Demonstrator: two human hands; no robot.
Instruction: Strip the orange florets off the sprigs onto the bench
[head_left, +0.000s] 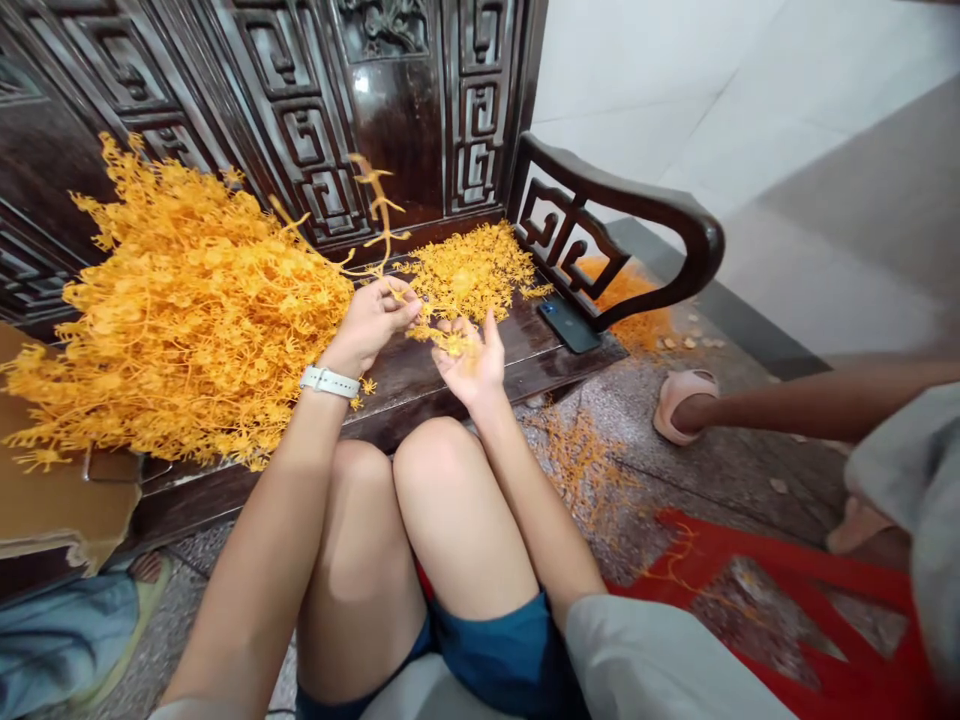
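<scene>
Both arms reach forward; left hand (373, 318) pinched shut, right hand (471, 362) palm-up, fingers spread.

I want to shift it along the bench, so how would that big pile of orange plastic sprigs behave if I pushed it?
The big pile of orange plastic sprigs is probably light, being thin airy stems. Tangled branches suggest it drags as a clump. Some would likely shed, as loose bits already litter the floor.

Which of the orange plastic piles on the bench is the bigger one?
The heap on the left, beside the left hand. It dwarfs the flat small pile lying beyond the right hand, near the phone.
</scene>
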